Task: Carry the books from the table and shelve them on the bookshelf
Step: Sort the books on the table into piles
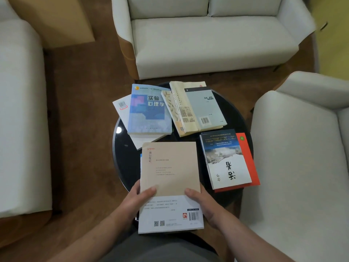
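Observation:
A round black glass table (124, 154) carries several books. I hold a beige-and-white book (170, 176) by its near corners, back cover up, over the table's front edge; a blue edge of another book peeks out beneath it. My left hand (138, 199) grips its left side, thumb on the cover. My right hand (203, 202) grips the right side the same way. A blue book (149, 110) lies on a white one at the back left. A grey book (204, 108) tops a cream stack at the back. A white-and-blue book (225, 159) rests on a red one (249, 159) at the right. No bookshelf is visible.
A white sofa (213, 38) stands behind the table. White armchairs flank it on the left (20, 118) and right (294, 152). A tan cardboard box (56, 19) sits at the back left on the brown carpet (85, 129).

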A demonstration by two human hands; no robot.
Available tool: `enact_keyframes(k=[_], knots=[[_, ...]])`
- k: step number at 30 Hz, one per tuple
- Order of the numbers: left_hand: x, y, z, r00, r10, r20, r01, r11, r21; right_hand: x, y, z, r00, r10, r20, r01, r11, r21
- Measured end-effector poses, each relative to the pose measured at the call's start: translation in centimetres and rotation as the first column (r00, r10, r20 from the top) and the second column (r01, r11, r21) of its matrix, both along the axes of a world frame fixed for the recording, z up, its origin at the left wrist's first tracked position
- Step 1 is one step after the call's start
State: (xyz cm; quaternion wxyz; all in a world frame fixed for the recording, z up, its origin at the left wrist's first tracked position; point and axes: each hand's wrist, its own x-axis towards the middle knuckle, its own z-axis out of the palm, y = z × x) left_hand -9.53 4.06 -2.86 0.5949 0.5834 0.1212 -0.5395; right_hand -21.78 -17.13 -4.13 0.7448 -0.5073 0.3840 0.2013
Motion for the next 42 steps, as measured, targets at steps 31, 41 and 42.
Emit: enact_keyframes(k=[31, 41, 42], knots=[[11.0, -3.0, 0.9, 0.929, 0.079, 0.362, -0.167, 0.961, 0.219, 9.3, -2.8, 5.0, 0.996, 0.085, -0.007, -0.049, 0.503, -0.863], [24.2, -5.3, -3.3, 0.883, -0.027, 0.468, -0.231, 0.844, 0.484, 22.9, -10.1, 5.0, 0.986, 0.162, -0.037, -0.108, 0.454, -0.885], [24.8, -5.8, -3.7, 0.888, -0.030, 0.458, -0.221, 0.847, 0.484, 23.8, -11.8, 4.5, 0.992, 0.108, -0.063, -0.107, 0.472, -0.875]])
